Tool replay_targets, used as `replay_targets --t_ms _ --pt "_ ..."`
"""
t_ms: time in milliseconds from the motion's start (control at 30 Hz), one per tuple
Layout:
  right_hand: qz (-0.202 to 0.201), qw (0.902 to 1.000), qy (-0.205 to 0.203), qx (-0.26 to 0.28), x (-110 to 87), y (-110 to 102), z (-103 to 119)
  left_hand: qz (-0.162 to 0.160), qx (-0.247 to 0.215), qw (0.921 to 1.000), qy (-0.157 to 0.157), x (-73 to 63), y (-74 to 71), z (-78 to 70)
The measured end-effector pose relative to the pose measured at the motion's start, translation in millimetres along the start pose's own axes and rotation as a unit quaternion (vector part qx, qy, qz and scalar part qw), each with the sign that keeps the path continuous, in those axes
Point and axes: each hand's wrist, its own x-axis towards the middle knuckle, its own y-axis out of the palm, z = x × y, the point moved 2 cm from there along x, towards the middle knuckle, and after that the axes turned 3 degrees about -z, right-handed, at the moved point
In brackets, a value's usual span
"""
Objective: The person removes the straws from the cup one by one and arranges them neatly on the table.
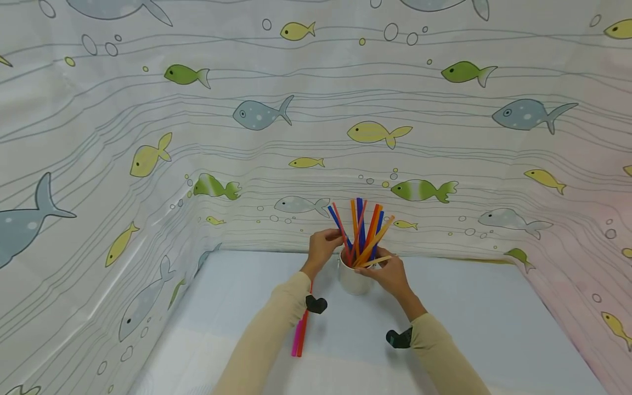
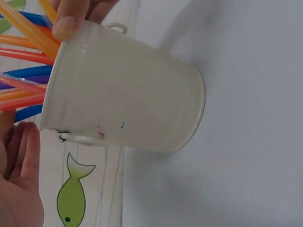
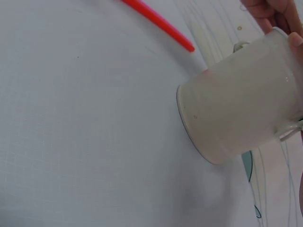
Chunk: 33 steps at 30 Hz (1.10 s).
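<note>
A cream metal bucket (image 1: 355, 281) with small side handles stands upright on the table, filled with drinking straws (image 1: 364, 241) in blue, orange and red. My left hand (image 1: 323, 249) is at the bucket's left, beside the straws; in the left wrist view its lower fingers (image 2: 29, 156) look fairly straight, near the rim. On the other side, my right hand (image 1: 392, 274) holds the bucket by its rim, with the thumb (image 2: 67, 26) pressed on the outside. One pale orange straw (image 1: 377, 261) leans low across that hand. The left fingertips are partly hidden by straws.
Red and pink straws (image 1: 299, 337) lie on the white table (image 1: 474, 312) under the left forearm. A fish-patterned sheet (image 1: 316, 126) rises behind the table and along both sides. Dark heart-shaped pieces (image 1: 316, 304) hang at both wrists.
</note>
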Motion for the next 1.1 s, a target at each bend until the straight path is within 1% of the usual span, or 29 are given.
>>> replay_targets --t_ms 200,367,600,767,867,1000,1100 --pt "-0.001 1.0000 0.001 0.001 0.0 -0.2 -0.3 -0.003 -0.018 0.9998 0.000 0.1 4.2 -2.7" --pt "-0.003 1.0000 0.007 -0.002 0.0 -1.3 2.1 0.002 -0.031 0.9995 0.000 -1.4 5.1 -5.0" --pt "0.002 0.9999 0.013 -0.005 -0.4 -2.2 3.3 0.002 -0.022 0.9997 0.001 -0.7 5.8 -3.8" --pt "0.006 0.9999 0.013 -0.006 0.4 -1.4 3.5 -0.009 -0.008 0.9999 0.007 0.9 -1.0 -7.3" --pt "0.006 0.9999 0.013 -0.006 0.4 -1.3 2.7 -0.019 -0.001 0.9998 0.003 0.9 -7.2 -12.4" --pt "0.007 0.9999 0.013 -0.005 -0.6 -1.7 1.9 -0.030 -0.004 0.9995 -0.002 2.3 -16.7 -19.3" --pt "0.007 0.9999 0.013 -0.009 -0.3 -1.9 1.8 -0.038 -0.017 0.9991 0.008 5.9 -24.9 -23.5"
